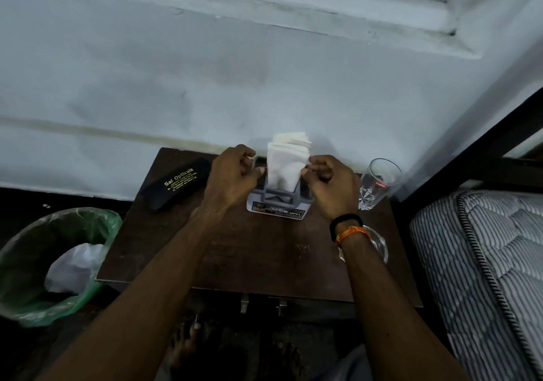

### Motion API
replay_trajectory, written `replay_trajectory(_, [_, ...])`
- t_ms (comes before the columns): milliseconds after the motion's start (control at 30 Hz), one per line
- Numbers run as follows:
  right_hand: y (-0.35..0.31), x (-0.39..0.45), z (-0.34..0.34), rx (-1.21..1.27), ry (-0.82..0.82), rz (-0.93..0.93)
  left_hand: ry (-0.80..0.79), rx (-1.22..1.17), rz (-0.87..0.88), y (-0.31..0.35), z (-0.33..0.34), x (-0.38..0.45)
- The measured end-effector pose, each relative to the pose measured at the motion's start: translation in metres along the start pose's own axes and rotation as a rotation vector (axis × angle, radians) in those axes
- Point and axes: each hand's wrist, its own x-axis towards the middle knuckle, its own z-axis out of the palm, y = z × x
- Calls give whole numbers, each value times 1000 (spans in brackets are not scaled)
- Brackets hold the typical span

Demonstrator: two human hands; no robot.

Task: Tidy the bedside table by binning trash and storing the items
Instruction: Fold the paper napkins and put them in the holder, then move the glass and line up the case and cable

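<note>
Pinching the white napkins (286,164) from both sides, left hand (232,175) and right hand (330,182) have fingers curled, thumb tips on the stack edges, likely squaring it upright in the grey holder (276,201). Holder sits mid-back on the dark bedside table (264,257), against the wall. One black spectacle case (176,185) lies left of it. One drinking glass (377,183) stands right, a second glass item (379,245) half hidden under the right wrist. One green-lined bin (55,263) left of the table, already holding white trash.
</note>
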Motion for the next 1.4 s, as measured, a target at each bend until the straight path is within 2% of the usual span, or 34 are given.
replay_trajectory(300, [19,-25,-21,-124,-91,209,-98,23,-242,-8,-4,-31])
replay_trajectory(433, [19,-35,-22,-149,-186,294,-221,62,-339,-7,-8,-44])
replay_trajectory(567, [18,-36,-32,-230,-118,374,-352,241,-376,-6,-14,-54])
replay_trajectory(667, [22,-38,-46,-251,-15,452,-461,326,-268,2,-5,-69])
replay_trajectory(833, [25,-40,-61,-253,94,532,-545,410,250,1,37,-94])
replay_trajectory(900, [26,-40,-64,-248,118,545,-548,466,349,-6,51,-100])
replay_trajectory(1067, [34,-43,-69,-215,166,551,-480,537,441,-23,65,-113])
replay_trajectory(1400, [43,-39,-59,-37,355,511,-483,586,423,-24,73,-116])
